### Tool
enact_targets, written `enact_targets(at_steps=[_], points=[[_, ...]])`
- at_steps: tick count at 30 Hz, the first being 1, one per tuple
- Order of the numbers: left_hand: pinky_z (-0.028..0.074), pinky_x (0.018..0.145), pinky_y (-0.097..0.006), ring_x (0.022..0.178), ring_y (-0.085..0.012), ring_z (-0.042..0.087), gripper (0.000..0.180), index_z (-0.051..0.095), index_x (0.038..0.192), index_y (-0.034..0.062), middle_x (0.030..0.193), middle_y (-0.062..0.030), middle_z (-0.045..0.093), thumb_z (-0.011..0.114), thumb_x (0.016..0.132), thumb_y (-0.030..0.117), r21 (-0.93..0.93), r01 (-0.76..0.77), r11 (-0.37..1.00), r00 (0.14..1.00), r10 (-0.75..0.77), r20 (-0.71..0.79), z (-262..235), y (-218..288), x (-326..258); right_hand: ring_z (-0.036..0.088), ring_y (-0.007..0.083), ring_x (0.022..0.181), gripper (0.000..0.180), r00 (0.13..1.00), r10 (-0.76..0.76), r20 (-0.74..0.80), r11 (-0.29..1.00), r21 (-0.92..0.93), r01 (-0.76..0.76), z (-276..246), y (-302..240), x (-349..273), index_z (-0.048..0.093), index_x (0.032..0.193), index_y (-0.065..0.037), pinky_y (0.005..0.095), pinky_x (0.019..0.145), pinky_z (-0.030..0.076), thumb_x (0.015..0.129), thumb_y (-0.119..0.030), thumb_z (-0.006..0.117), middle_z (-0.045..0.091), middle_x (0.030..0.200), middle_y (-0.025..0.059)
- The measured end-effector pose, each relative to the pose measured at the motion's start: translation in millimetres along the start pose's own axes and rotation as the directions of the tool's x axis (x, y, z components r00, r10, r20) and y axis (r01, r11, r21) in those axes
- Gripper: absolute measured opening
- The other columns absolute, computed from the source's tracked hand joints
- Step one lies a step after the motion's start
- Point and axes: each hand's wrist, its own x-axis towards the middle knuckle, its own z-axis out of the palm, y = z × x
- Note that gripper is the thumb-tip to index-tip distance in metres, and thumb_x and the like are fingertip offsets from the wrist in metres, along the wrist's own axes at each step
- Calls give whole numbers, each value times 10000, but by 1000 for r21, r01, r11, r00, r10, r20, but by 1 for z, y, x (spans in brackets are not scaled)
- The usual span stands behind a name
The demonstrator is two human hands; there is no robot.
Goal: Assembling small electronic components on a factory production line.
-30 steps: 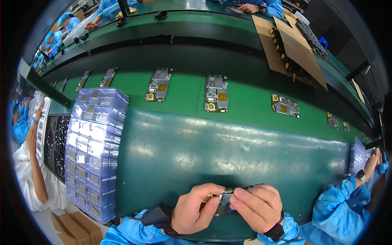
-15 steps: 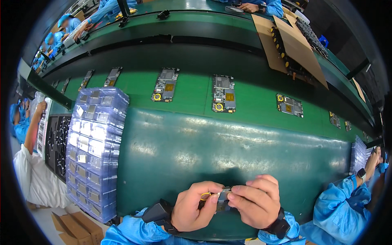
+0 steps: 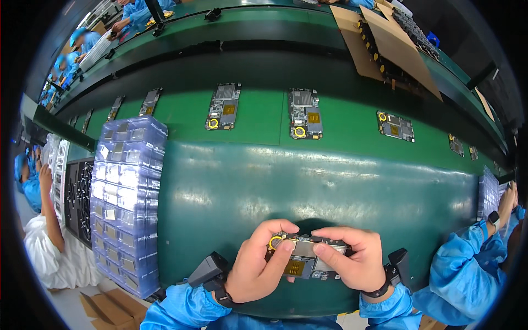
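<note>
I have both hands closed on one small circuit board, held just above the near edge of the green counter. My left hand pinches the board's left end, thumb lying beside the yellow ring at its corner and forefinger curled over the top edge; my right hand clamps the right end, thumb pressed flat on the metal shield near the middle and fingers wrapped behind. The board lies between the two hands, face up and roughly level, its gold square patch showing below my left thumb. To do this handling well, I judge I should keep the grip on the edges and the shield, press evenly with both thumbs so the board does not flex, and hold it close over the counter so a slip costs little. Whether anything small is caught under my right thumb I cannot tell. Farther out, well apart from my hands, more boards of the same kind lie spaced along the brighter green belt. A tall stack of clear blue trays stands at my left, and another worker's blue sleeve reaches in at my right.
</note>
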Motion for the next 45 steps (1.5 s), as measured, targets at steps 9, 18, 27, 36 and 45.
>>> enact_targets(at_steps=[9,18,27,36,45], points=[[585,599,-277,755,-121,698,229,509,1265,0,970,-112,706,533,1057,95,127,-36,991,999,40,-35,-2,-4,1,685,80,825,286,993,92,70,987,122,-100,2,-3,6,727,1158,2,235,711,566,882,-33,792,754,932,63],[577,572,-283,769,-116,668,317,468,1339,29,976,-95,653,568,1050,114,82,-76,994,986,87,-139,-5,-17,18,706,168,856,339,1000,-8,18,994,-107,10,11,8,16,729,1177,-21,312,707,563,878,-158,807,735,1039,136],[449,995,-508,1186,-432,532,566,488,1365,-59,1285,-228,575,614,990,346,906,-158,394,746,648,-152,-39,11,93,573,366,1110,794,891,-381,246,603,-664,441,-20,39,42,562,1403,-64,437,958,495,719,-291,895,612,1279,133],[489,930,-533,1052,-362,647,497,597,1112,46,1055,-179,684,828,799,354,851,244,466,569,641,-515,-115,11,195,611,344,1106,825,868,-475,148,589,-679,438,-6,44,52,606,1322,-24,409,948,512,641,-330,956,657,1256,159],[600,526,-310,691,-223,730,278,414,1208,6,1066,-180,630,589,1000,62,108,-607,787,621,555,-553,-93,0,51,588,383,1166,837,801,-591,96,491,-745,452,-5,19,201,608,1310,-4,445,1037,470,603,-282,958,646,1286,188]])
